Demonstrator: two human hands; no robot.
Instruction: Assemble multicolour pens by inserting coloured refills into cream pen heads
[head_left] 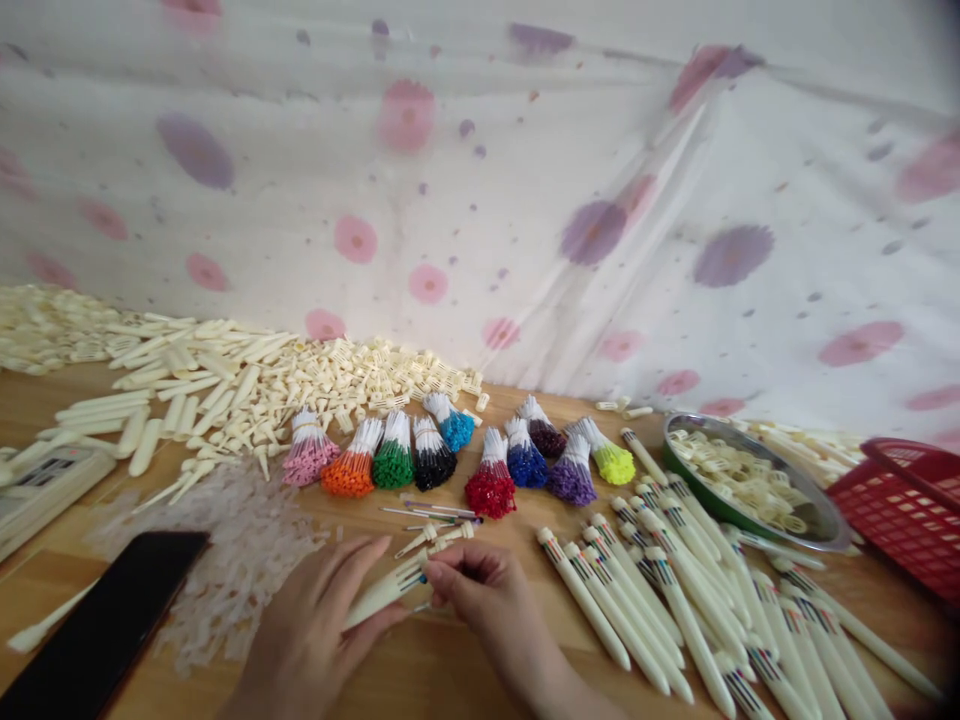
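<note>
My left hand (322, 610) is wrapped round a cream multicolour pen (386, 592), its slotted end pointing up to the right. At that slotted end, the thumb and fingers of my right hand (484, 600) are pinched together; a bit of blue shows beside the thumb, and the fingertips hide the rest. Just beyond the hands lie a few loose thin refills (431, 511) and small cream pen parts (417, 540). Farther back stand bundles of refills with coloured ends, among them red (490, 490), orange (348, 478), green (393, 462) and black (435, 466).
Many assembled pens (600, 600) lie at the right. Behind them are a metal bowl (829, 515) of cream rings and a red basket (900, 510). A black phone (105, 620), translucent small pieces (232, 570) and a pale device (52, 495) lie left. Cream barrels (142, 445) are heaped behind.
</note>
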